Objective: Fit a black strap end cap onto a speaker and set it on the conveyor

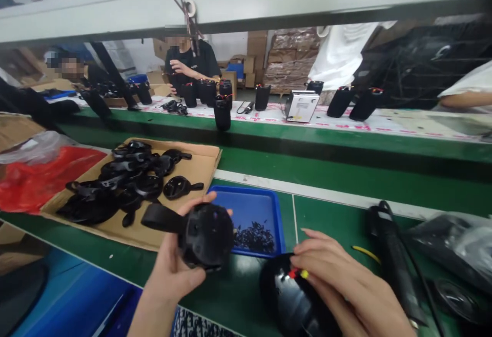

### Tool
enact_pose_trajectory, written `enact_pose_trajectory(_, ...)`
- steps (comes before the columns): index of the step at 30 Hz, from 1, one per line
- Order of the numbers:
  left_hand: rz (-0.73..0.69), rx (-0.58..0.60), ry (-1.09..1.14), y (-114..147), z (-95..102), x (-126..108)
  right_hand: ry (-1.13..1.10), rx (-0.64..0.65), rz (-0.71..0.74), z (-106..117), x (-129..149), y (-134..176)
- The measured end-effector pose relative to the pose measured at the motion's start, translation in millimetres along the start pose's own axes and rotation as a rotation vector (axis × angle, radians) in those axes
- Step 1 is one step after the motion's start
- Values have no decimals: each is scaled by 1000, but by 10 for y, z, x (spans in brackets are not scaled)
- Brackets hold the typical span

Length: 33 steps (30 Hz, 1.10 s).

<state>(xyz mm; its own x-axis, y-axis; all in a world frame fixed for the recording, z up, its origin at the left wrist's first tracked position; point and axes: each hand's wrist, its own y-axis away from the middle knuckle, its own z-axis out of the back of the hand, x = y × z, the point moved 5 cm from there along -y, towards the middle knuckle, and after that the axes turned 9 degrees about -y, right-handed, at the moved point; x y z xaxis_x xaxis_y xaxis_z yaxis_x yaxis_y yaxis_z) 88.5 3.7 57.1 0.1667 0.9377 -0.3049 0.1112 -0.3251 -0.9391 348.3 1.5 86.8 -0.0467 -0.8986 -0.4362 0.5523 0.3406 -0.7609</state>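
My left hand (175,260) is closed around a round black cap (207,235) with a loop strap (162,217) sticking out to the left. It is raised above the bench, between the carton tray and the blue tray. At the lower right, my right hand (342,275) is wrapped over the side of a glossy black rounded housing (295,301), fingers close together near its upper end. Small red and yellow wire ends or connectors (299,274) show beside those fingertips. The housing's lower part runs out of view.
A carton tray (209,160) holds several black strapped caps. Small black parts lie in a blue tray (248,193). At right are a black corded tool (395,265) and a plastic bag (457,239). Black cylinders (222,114) stand on the far line, where other people are.
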Motion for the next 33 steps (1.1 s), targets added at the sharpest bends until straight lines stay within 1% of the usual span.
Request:
enact_pose_trajectory(2, -36, 202, 113, -87, -274, 106, -21, 5, 17, -25, 26, 9)
enact_pose_trajectory(4, -120, 340, 79, -196, -442, 171, -17, 39, -27, -62, 40, 23)
enact_pose_trajectory(6, -179, 403, -38, -310, -519, 207, 27, 93, -95, -96, 43, 53)
enact_pose_trajectory(8, -195, 452, -127, -406, -555, 217, 71, 163, -143, -119, 41, 92)
enact_pose_trajectory(10, -201, 506, -153, -469, -576, 208, 121, 221, -123, -129, 46, 122)
enact_pose_trajectory(12, -229, 546, -160, -504, -594, 202, 126, 225, -76, -131, 45, 132)
enact_pose_trajectory(13, -246, 560, -155, -514, -604, 208, 122, 187, -53, -123, 44, 127)
enact_pose_trajectory(14, -260, 576, -143, -522, -619, 220, 115, 122, -33, -110, 43, 119)
enact_pose_trajectory(17, -256, 640, -73, -529, -691, 271, 43, -144, -33, -79, 35, 104)
enact_pose_trajectory(20, -235, 727, -33, -519, -805, 247, -23, -413, -121, -86, 23, 143)
enact_pose_trajectory(23, -229, 806, -52, -509, -903, 146, -49, -606, -245, -147, 19, 220)
enact_pose_trajectory(26, -209, 868, -95, -515, -935, 75, -107, -716, -319, -235, 22, 287)
enact_pose_trajectory(28, -200, 904, -140, -521, -925, 69, -147, -773, -351, -281, 13, 317)
enact_pose_trajectory(31, -204, 943, -217, -524, -894, 102, -172, -838, -361, -312, -3, 335)
enact_pose_trajectory(33, -211, 949, -239, -524, -874, 121, -160, -868, -351, -313, -6, 335)
